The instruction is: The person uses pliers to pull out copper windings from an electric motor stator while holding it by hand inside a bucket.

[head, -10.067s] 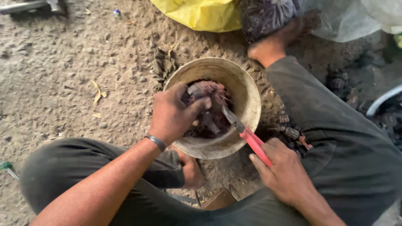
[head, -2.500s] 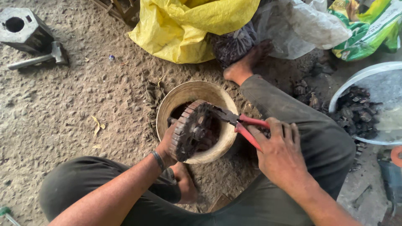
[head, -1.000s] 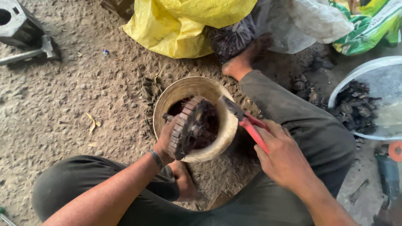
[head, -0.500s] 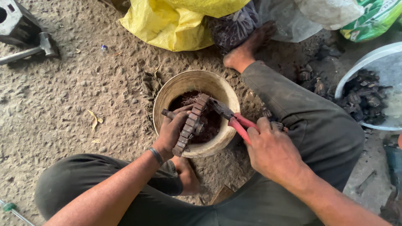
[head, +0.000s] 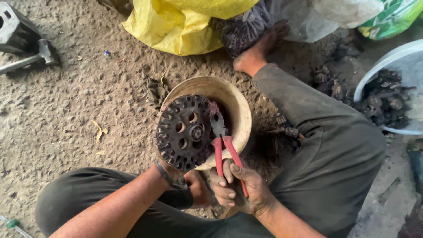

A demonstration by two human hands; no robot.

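Fingers point(head: 225, 185) of the right hand point(head: 238, 187) wrap the red-handled pliers point(head: 220, 136), whose tip meets the toothed black disc point(head: 185, 131). The left hand point(head: 176, 176), mostly hidden, apparently grips the disc's lower edge above the tan bowl point(head: 235, 110) on the dirt floor point(head: 66, 110).

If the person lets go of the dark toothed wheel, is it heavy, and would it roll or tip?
The toothed wheel looks like thick, rusty metal, so it is probably stiff and heavy for its size. It is round and held upright by the left hand, so it would likely tip into the bowl. Its grimy surface may be slippery; the pliers in the right hand steady it.
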